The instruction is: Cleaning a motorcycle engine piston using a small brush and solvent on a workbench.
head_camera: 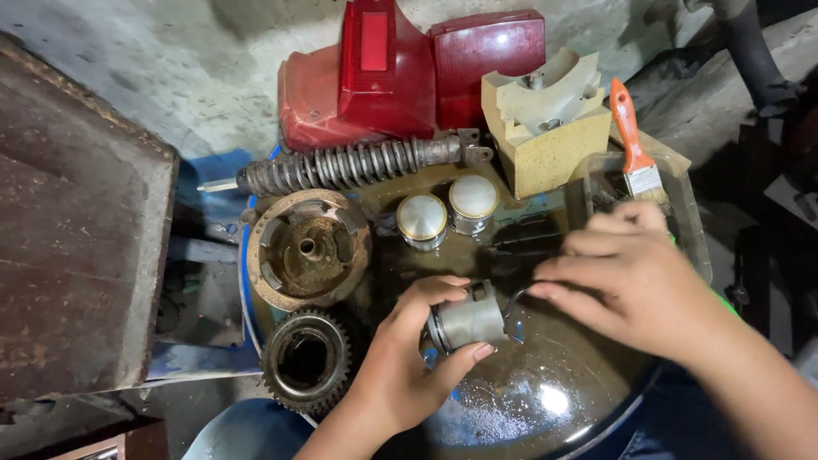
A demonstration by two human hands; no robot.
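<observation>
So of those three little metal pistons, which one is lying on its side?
The grey piston gripped in the left hand lies sideways. The two other pistons stand upright farther back, pale crowns up, untouched.

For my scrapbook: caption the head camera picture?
Left hand holds a grey piston; right hand touches it.

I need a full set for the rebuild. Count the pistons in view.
3. One piston lies on its side in the left hand. Two stand upright on the drum top behind it: the left upright piston and the right upright piston. Others may be hidden under the right hand.
</observation>
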